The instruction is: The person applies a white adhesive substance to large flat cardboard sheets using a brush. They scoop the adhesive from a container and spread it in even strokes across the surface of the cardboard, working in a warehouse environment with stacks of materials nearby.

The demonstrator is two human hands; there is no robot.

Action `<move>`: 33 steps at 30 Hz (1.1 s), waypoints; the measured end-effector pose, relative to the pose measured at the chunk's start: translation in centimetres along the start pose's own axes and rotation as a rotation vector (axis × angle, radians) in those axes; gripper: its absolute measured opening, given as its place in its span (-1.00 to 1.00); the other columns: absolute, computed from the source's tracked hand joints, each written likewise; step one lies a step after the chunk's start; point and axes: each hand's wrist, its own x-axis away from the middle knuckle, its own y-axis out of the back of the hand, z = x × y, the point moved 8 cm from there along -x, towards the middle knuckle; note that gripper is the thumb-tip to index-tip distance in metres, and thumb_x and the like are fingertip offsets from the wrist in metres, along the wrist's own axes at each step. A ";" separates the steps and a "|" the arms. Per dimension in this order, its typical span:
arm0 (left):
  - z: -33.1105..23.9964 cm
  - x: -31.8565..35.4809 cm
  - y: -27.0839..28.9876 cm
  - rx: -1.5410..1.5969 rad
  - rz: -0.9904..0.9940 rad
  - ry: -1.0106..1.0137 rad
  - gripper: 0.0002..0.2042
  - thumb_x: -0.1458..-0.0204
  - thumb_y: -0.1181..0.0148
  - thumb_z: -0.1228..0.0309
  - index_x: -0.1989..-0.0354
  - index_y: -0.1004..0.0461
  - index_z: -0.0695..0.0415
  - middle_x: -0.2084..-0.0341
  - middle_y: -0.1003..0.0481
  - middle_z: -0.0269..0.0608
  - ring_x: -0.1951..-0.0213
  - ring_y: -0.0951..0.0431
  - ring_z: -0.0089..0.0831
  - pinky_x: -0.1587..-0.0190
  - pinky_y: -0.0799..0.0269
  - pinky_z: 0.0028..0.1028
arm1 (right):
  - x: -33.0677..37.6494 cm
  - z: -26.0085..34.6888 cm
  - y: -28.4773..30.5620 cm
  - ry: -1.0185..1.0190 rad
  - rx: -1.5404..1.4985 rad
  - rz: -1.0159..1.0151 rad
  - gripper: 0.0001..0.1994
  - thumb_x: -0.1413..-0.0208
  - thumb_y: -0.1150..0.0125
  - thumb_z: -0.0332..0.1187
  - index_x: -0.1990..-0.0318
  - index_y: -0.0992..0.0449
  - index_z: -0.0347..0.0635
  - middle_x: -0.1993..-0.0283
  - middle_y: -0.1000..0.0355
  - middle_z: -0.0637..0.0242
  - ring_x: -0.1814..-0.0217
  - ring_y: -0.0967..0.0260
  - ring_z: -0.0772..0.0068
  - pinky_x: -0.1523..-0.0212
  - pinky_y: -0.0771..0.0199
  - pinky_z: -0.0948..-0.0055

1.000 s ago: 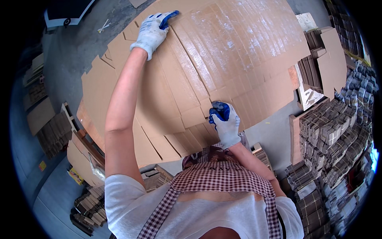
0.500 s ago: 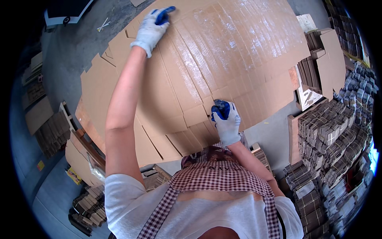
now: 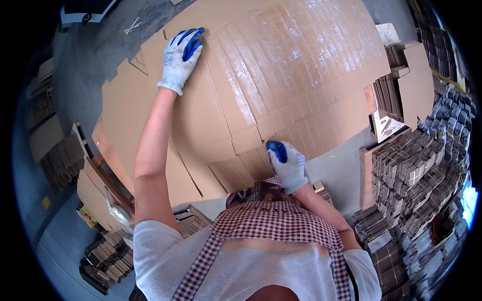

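A wide layer of flat brown cardboard (image 3: pixel 201 130) with slits and flaps spreads out in front of me. Glossy clear film or tape (image 3: pixel 321 40) covers its far right part. My left hand (image 3: pixel 181 62), in a white glove with blue fingers, lies on the far left part, its fingers stretched out and holding nothing. Close to my body, my right hand (image 3: pixel 288 165), gloved the same way, is at the near edge of the cardboard. Its fingers are curled in, and whatever may be inside them is hidden.
Bundled stacks of folded cardboard (image 3: pixel 406 165) crowd the right side, beside a wooden board (image 3: pixel 367 178). More cardboard piles (image 3: pixel 108 256) stand at the lower left. A white-edged machine or cart (image 3: pixel 88 12) is at the far left on the grey floor.
My left hand has slid nearer to me and slightly left over the cardboard. My right hand has drawn a little nearer to my body, its fingers still curled.
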 end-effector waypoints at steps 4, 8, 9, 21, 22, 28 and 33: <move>0.2 1.9 2.1 0.045 -0.158 0.093 -0.66 -0.08 -0.20 0.34 -0.07 -0.51 0.00 0.00 -0.51 -0.19 -0.09 -0.42 -0.13 -0.17 -0.27 -0.23 | 1.0 -3.2 -4.4 -0.234 -0.194 0.178 -0.73 -0.09 -0.29 -0.24 0.11 -0.58 -0.17 0.39 -0.53 0.22 0.43 -0.50 0.32 0.39 -0.49 0.39; 0.2 6.1 3.7 -0.043 -0.196 0.136 -0.66 -0.08 -0.19 0.34 -0.07 -0.51 0.03 0.01 -0.51 -0.14 -0.07 -0.43 -0.10 -0.15 -0.28 -0.20 | 1.6 -3.4 -5.7 -0.573 -0.580 0.237 -0.77 -0.13 -0.29 -0.26 0.13 -0.60 -0.17 0.55 -0.44 0.37 0.64 -0.31 0.62 0.63 -0.31 0.55; 0.2 7.5 3.8 -0.074 -0.194 0.138 -0.66 -0.09 -0.19 0.35 -0.07 -0.51 0.04 0.01 -0.51 -0.12 -0.07 -0.43 -0.10 -0.15 -0.29 -0.19 | 1.7 -3.3 -5.8 -0.632 -0.647 0.234 -0.78 -0.14 -0.29 -0.27 0.14 -0.60 -0.17 0.57 -0.41 0.40 0.67 -0.25 0.67 0.68 -0.26 0.58; -4.4 15.9 2.9 -0.117 -0.083 0.182 -0.55 0.00 -0.22 0.36 -0.13 -0.46 0.05 -0.13 -0.42 -0.16 -0.17 -0.34 -0.09 -0.25 -0.16 -0.11 | 1.9 -3.5 -6.4 -0.675 -0.822 0.188 -0.86 -0.18 -0.23 -0.38 0.16 -0.60 -0.20 0.59 -0.39 0.41 0.70 -0.25 0.61 0.72 -0.24 0.58; -4.7 15.9 2.8 -0.128 -0.074 0.183 -0.55 -0.01 -0.22 0.35 -0.14 -0.46 0.04 -0.14 -0.41 -0.17 -0.18 -0.33 -0.10 -0.26 -0.14 -0.11 | 1.9 -3.4 -6.4 -0.667 -0.820 0.190 -0.85 -0.19 -0.21 -0.38 0.15 -0.60 -0.22 0.57 -0.40 0.39 0.69 -0.26 0.60 0.71 -0.26 0.58; -5.6 16.1 2.5 -0.159 -0.046 0.206 -0.53 -0.01 -0.22 0.32 -0.17 -0.45 -0.03 -0.15 -0.39 -0.19 -0.19 -0.30 -0.11 -0.27 -0.10 -0.09 | 1.6 -3.0 -6.1 -0.628 -0.878 0.170 -0.85 -0.18 -0.22 -0.39 0.17 -0.61 -0.24 0.59 -0.40 0.37 0.70 -0.27 0.59 0.72 -0.27 0.57; -6.7 15.8 2.6 -0.193 -0.037 0.223 -0.54 -0.02 -0.20 0.35 -0.17 -0.45 0.03 -0.16 -0.39 -0.13 -0.20 -0.31 -0.09 -0.28 -0.13 -0.12 | 1.3 -3.2 -6.1 -0.641 -0.844 0.162 -0.86 -0.17 -0.22 -0.39 0.20 -0.62 -0.25 0.59 -0.41 0.36 0.69 -0.29 0.59 0.71 -0.29 0.57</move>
